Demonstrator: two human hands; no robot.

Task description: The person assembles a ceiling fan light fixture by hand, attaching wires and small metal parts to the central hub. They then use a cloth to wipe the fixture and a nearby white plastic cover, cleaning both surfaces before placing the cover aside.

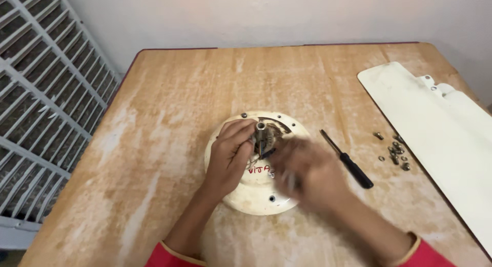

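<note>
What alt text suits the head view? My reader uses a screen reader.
Two hands work on a round cream motor housing on a wooden table: left hand at its metal shaft, right hand blurred. Screwdriver, loose screws, white blade lie right.

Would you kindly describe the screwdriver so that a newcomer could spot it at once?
Start at the round cream fan motor housing in the middle of the wooden table. Just to its right, beyond the blurred right hand, lies the screwdriver, slanted. Unlike the small loose screws further right, it is long, with a black handle.

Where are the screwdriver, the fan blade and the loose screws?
screwdriver [355, 171]: head view, on its black handle.
fan blade [430, 123]: head view, on its flat cream face.
loose screws [395, 153]: head view, middle of the cluster.
</note>
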